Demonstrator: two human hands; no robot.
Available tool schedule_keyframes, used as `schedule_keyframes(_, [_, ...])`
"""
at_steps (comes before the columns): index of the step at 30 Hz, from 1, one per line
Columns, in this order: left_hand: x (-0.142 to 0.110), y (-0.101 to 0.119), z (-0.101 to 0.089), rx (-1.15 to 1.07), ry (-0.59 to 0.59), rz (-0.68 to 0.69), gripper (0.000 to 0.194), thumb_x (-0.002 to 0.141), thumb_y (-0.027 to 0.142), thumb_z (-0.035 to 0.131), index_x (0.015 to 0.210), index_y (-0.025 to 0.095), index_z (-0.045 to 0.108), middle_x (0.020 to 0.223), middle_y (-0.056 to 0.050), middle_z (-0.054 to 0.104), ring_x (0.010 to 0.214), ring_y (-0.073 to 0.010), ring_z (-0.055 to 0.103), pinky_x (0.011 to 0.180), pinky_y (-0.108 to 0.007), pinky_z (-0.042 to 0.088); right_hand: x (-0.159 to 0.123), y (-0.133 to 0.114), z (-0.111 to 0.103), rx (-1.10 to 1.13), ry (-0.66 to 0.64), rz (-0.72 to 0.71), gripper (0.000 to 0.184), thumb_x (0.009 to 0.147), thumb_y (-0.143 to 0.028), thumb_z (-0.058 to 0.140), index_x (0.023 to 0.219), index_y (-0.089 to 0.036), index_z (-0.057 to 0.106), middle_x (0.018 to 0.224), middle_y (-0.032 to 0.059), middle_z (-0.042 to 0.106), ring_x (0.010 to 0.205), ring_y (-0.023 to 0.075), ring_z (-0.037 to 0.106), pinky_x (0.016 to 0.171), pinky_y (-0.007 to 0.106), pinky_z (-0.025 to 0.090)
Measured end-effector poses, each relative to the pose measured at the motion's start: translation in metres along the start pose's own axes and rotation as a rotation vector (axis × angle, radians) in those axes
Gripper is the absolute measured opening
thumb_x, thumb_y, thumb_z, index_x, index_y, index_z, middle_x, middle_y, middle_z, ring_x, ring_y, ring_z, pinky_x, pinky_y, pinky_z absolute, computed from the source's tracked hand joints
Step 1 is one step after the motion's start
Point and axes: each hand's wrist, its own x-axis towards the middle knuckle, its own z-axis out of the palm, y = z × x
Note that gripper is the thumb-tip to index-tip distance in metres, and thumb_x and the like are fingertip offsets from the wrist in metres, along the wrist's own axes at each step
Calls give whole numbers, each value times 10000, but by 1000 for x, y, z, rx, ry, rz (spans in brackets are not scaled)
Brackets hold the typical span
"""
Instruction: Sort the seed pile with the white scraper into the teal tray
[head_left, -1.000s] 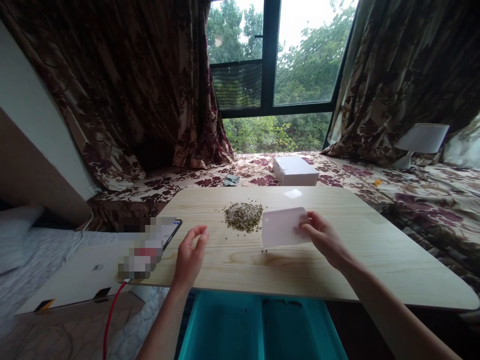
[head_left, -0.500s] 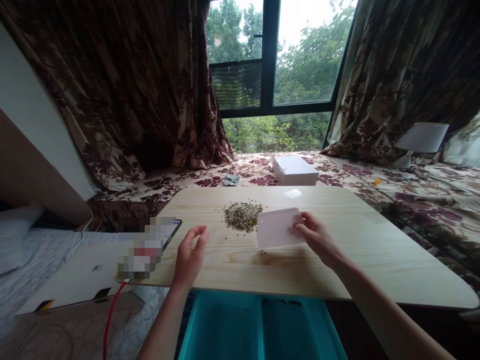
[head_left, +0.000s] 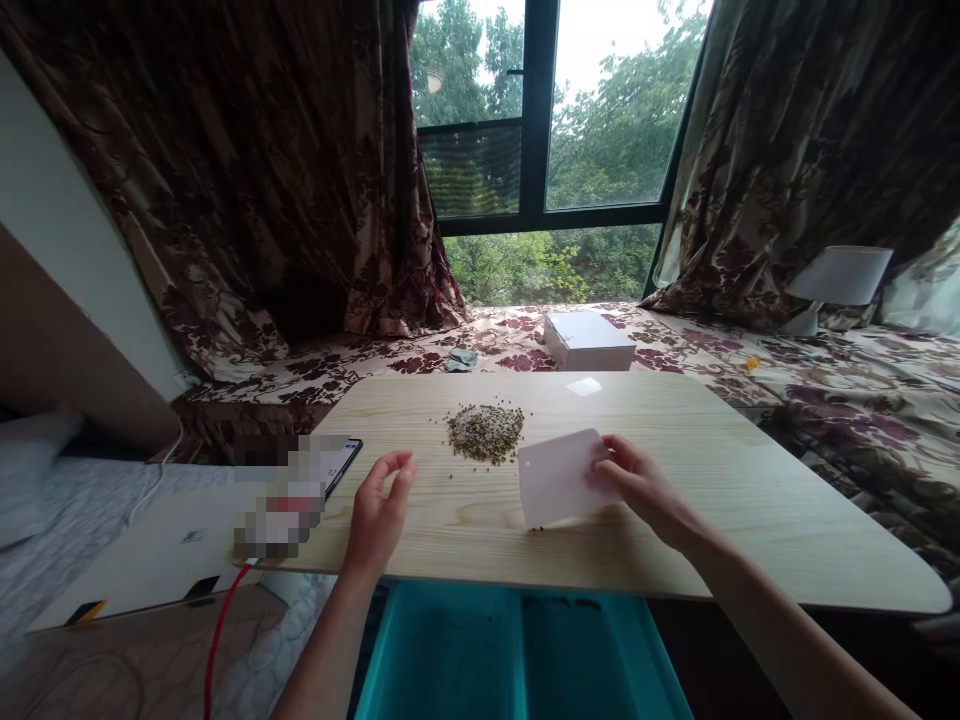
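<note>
Our right hand (head_left: 641,480) pinches the white card (head_left: 559,475) between thumb and fingers; our left hand (head_left: 379,520) curls loosely, empty, its thumb and forefinger parted. At the card's seven o'clock lie some stray grains (head_left: 537,528); farther, at its ten o'clock, the grain pile (head_left: 484,432) on the table (head_left: 712,500). We should move the edge low and gently, against scattering.

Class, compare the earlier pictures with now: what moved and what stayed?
The right hand moved the white card toward the person, without letting go; a couple of loose grains at its lower edge also sit nearer. The left hand and main grain pile stayed put.
</note>
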Motion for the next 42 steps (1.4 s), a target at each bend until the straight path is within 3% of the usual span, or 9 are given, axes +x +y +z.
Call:
schedule_keyframes(11, [0,0,0,-7,-2,2,442,772,527,601,1028,169,643,1049,-88,675,1076,-257,597,978,-387,415,-45,9,-26,-37,-30,-10,220,661,-358,600,814,-202,621,712,17,677,661,192,632,578,275,479])
schedule_keyframes(16, [1,0,1,-7,1,0,436,773,525,598,1022,171,643,1052,-92,674,1078,-259,593,973,-387,416,-49,23,-49,31,179,-30,367,622,-457,695,882,-203,646,775,68,726,731,253,689,599,300,539])
schedule_keyframes(21, [2,-1,2,0,-1,3,424,777,520,593,1016,172,640,1035,-82,669,1070,-251,591,988,-390,404,-42,24,-57,43,441,22,354,591,-396,705,885,-223,609,759,67,746,767,270,710,588,306,554])
schedule_keyframes(28, [0,3,2,-13,-1,-4,419,774,515,596,1016,176,641,1032,-79,670,1065,-248,593,970,-380,412,-37,22,-28,-146,408,2,288,611,-413,645,814,-209,623,709,64,744,651,235,698,542,293,519])
schedule_keyframes(34, [0,4,2,-9,11,-20,401,768,504,602,1002,182,645,1032,-74,672,1060,-246,594,957,-369,414,-34,24,4,-102,308,-16,284,621,-437,615,796,-213,590,693,60,736,619,222,689,535,294,510])
schedule_keyframes(42, [1,4,3,-23,12,-6,391,773,495,601,998,177,643,1049,-80,672,1068,-239,591,967,-362,408,-36,24,26,-116,185,-81,199,686,-400,625,744,-219,566,647,30,698,593,195,655,505,276,482])
